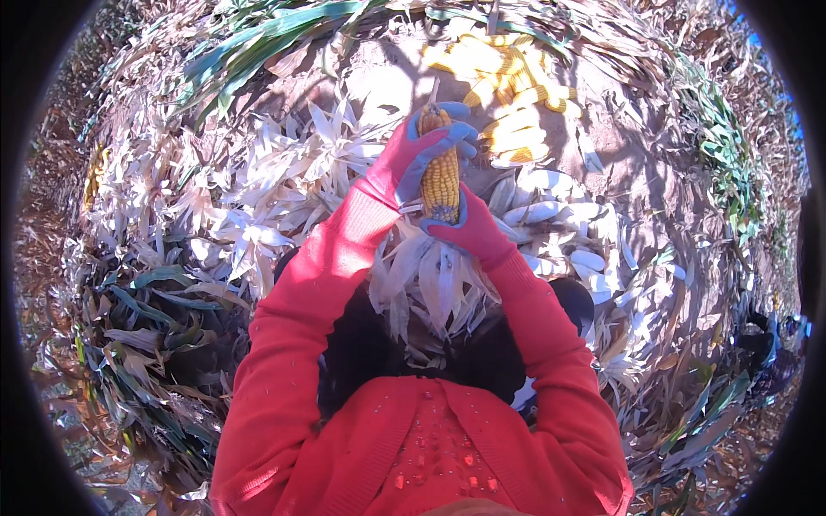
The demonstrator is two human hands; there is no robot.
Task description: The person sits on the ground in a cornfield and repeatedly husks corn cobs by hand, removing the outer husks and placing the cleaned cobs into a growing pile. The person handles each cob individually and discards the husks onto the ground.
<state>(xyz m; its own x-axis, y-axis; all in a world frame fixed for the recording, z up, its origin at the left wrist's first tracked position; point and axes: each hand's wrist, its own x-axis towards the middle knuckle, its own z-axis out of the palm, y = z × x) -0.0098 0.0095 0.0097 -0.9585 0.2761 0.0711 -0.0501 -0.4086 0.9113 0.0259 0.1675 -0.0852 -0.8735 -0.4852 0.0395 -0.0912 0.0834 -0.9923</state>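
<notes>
Between both hands I hold a bare yellow ear of corn, tilted with its tip toward me or away, which I cannot tell. My left hand, in a red and blue-grey glove, wraps round its far part with the fingers over it. Gloved the same way, my right hand closes on the near end, its fingers mostly hidden beneath. Pale dry husks spread below the ear, between my knees.
Husked yellow ears lie piled on the soil ahead. Unhusked pale ears sit to the right. Dry husks cover the ground at left, and green-grey stalks lie across the far side.
</notes>
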